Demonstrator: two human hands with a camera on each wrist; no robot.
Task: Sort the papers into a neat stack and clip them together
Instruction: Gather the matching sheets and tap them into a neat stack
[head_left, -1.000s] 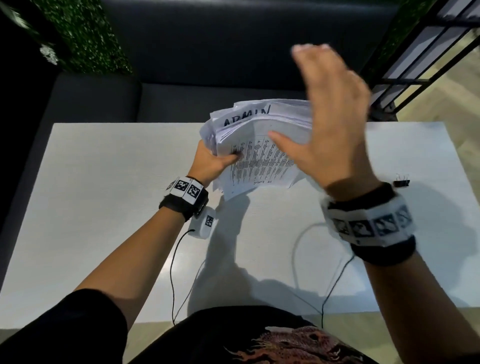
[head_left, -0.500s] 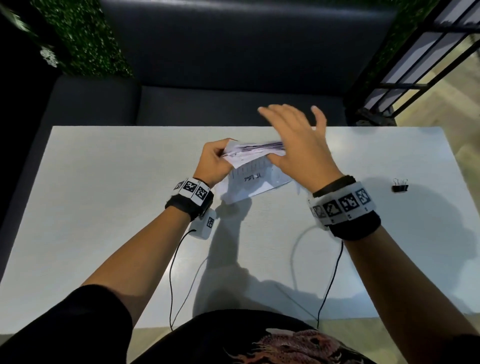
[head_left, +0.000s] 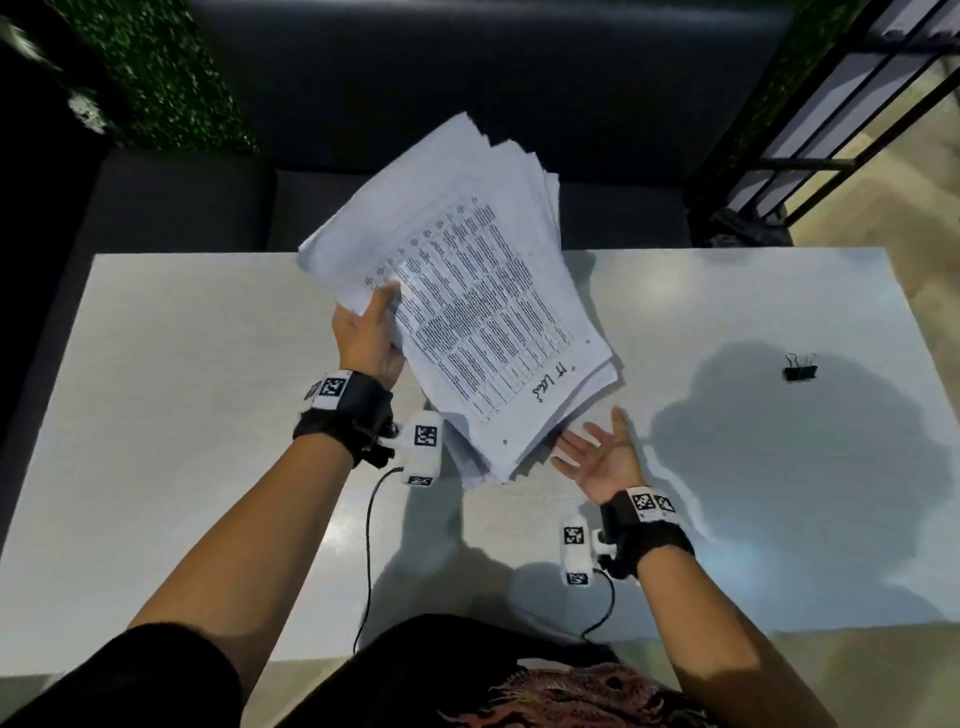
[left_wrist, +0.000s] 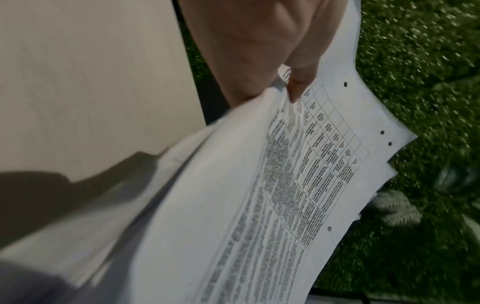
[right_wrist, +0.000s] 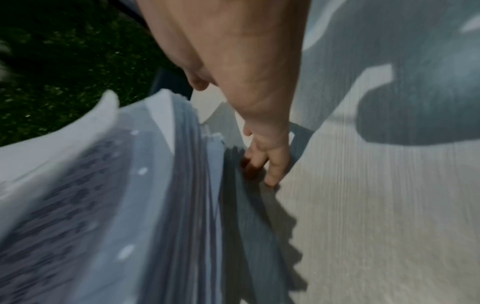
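Papers (head_left: 467, 291), uneven, lifted over table (head_left: 171, 415) centre, pinched in my left hand (head_left: 366, 338); right hand (head_left: 597, 452) open beneath; clip (head_left: 800, 366) at three o'clock; risk: loose sheets sliding out.

Matt printed papers (head_left: 467, 291)

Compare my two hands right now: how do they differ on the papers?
The left hand grips the papers at their left edge, thumb on top; the right hand lies open, palm up, at their near corner. The left is raised; the right sits low by the table. Both wear wristbands.
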